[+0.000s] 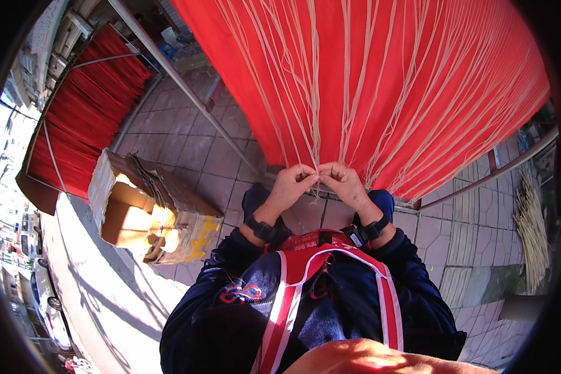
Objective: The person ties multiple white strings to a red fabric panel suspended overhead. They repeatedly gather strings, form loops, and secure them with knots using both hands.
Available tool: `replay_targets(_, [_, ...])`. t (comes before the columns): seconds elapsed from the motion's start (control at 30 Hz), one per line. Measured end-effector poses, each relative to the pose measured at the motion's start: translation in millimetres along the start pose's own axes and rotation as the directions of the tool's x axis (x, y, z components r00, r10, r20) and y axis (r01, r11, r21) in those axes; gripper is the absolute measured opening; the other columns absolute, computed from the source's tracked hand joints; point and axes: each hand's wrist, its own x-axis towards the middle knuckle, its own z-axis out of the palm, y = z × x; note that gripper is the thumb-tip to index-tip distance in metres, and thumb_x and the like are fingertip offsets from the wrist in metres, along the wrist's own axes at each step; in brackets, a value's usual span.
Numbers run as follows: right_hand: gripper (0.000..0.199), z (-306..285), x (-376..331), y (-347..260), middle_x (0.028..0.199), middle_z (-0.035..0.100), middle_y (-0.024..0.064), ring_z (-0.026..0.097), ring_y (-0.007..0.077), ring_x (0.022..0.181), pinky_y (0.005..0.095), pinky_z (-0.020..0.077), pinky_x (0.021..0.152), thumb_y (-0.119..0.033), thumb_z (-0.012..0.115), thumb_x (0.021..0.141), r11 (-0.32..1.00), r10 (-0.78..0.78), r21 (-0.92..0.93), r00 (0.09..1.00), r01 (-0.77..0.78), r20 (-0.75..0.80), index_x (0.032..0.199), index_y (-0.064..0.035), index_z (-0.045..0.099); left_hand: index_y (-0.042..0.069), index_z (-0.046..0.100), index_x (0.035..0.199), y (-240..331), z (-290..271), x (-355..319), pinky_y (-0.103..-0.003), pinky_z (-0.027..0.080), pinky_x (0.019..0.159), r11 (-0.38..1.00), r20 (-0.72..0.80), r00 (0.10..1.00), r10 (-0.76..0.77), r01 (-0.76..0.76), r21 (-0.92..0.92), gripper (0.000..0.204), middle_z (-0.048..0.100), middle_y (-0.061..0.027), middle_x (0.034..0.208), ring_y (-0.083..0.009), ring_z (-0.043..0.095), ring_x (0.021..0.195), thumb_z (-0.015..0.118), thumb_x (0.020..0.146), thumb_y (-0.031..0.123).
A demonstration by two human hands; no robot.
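A wide sheet of stretched red threads (380, 81) slopes up and away in front of me, with several pale cream strings (315, 124) lying over it and running down to one point. My left hand (291, 185) and my right hand (343, 182) meet at that point, fingertips touching, pinching the gathered ends of the cream strings just below the red sheet's lower edge. Both wrists wear dark bands. My dark blue sleeves and a red-and-white strap harness fill the lower middle.
An open cardboard box (146, 215) stands on the paved ground to my left. A second red thread frame (81, 112) on metal bars stands at the far left. A metal rail (187, 87) crosses the paving. Pale sticks (533, 230) lie bundled at the right. Parked cars line the left rim.
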Motion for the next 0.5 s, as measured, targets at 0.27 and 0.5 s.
replay_targets(0.27, [0.022, 2, 4, 5, 0.096, 0.065, 0.0036, 0.062, 0.01, 0.094, 0.023, 0.0502, 0.081, -0.003, 0.057, 0.091, 1.0, -0.018, 0.003, 0.999, 0.018, -0.048, 0.113, 0.0009, 0.059, 0.002, 0.064, 0.093, -3, -4, 2, -0.018, 0.044, 0.057, 1.0, -0.023, 1.0, -0.008, 0.007, -0.015, 0.012, 0.061, 0.0016, 0.077, -0.0041, 0.054, 0.064, 0.064, 0.089, 0.013])
replay_targets(0.5, [0.019, -22, -1, -2, 0.087, 0.064, -0.0003, 0.059, 0.0062, 0.078, 0.0206, 0.0482, 0.071, -0.005, 0.059, 0.092, 0.994, -0.087, -0.072, 0.986, 0.077, -0.144, 0.11, -0.0017, 0.061, 0.001, 0.064, 0.09, -16, -35, 0, -0.02, 0.045, 0.054, 0.992, -0.206, 0.976, 0.07, -0.047, 0.115, 0.011, 0.061, 0.0019, 0.07, -0.0042, 0.054, 0.061, 0.065, 0.088, 0.012])
